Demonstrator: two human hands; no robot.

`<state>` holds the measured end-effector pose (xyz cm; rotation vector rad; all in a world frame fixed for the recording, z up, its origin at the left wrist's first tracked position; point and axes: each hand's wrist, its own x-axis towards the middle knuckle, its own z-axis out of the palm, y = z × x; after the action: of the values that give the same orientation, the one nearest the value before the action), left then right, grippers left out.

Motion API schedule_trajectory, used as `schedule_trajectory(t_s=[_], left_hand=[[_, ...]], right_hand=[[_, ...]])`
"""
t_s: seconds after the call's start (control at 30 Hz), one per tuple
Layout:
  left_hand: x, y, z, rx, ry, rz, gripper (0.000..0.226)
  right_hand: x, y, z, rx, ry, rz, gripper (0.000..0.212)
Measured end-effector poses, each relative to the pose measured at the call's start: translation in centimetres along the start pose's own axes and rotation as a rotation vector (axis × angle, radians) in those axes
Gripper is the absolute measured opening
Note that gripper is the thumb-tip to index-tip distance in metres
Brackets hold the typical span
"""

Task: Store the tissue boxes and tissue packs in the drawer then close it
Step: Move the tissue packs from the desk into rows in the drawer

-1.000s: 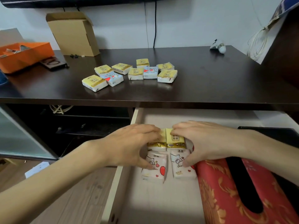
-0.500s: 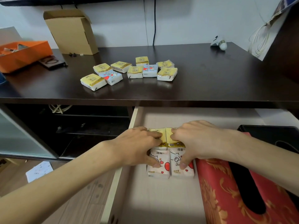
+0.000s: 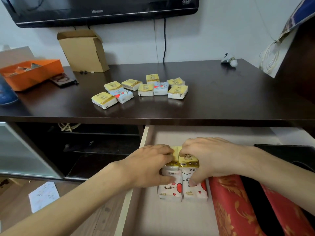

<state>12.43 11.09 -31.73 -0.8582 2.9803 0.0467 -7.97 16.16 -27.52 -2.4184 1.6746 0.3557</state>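
Observation:
The pale drawer point(image 3: 150, 217) stands pulled out below the dark desk. Inside it, two yellow tissue packs point(image 3: 187, 157) and two white packs with red hearts point(image 3: 170, 193) lie in a tight block. My left hand point(image 3: 150, 166) grips the left pair and my right hand point(image 3: 209, 159) grips the right pair. A red and gold tissue box point(image 3: 226, 201) lies in the drawer right beside them, under my right forearm. Several more tissue packs point(image 3: 144, 89) are scattered on the desk top.
On the dark desk point(image 3: 221, 99) stand an open cardboard box point(image 3: 83, 51), an orange tray point(image 3: 30, 72) and a small white object point(image 3: 230, 60). A TV hangs above. A black box point(image 3: 289, 154) sits at the drawer's right. Paper point(image 3: 44, 196) lies on the floor.
Both hands have pressed the four packs closer together and shifted them slightly toward me in the drawer. The view has tilted up, showing the TV.

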Motion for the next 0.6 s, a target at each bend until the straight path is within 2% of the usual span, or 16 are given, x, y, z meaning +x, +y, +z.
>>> schedule_trajectory(t_s=[0.13,0.2,0.33,0.4,0.47,0.6], left_hand=[[-0.2,-0.2,-1.7,-0.071,0.046,-0.031,0.051],[-0.5,-0.8,-3.1,-0.085,0.091,-0.053,0.047],[-1.0,-3.6,-6.4,-0.148,0.337,-0.152,0.033],[-0.7,-5.8,-7.6,-0.193,0.48,-0.228,0.028],[0.1,-8.4,-8.4,-0.193,0.556,-0.321,0.028],[1.2,-13.6,-9.1,-0.098,0.578,-0.59,0.037]], right_hand=[[0.1,0.7,-2.1,0.088,0.159,0.034,0.052],[0.3,1.6,-3.5,0.219,0.272,0.06,0.04],[2.5,3.7,-5.5,0.566,0.532,0.028,0.008],[4.5,4.6,-5.9,0.611,0.64,0.055,0.011],[6.8,5.3,-6.1,0.553,0.685,0.107,0.026],[10.0,6.4,-6.0,0.45,0.709,0.195,0.052]])
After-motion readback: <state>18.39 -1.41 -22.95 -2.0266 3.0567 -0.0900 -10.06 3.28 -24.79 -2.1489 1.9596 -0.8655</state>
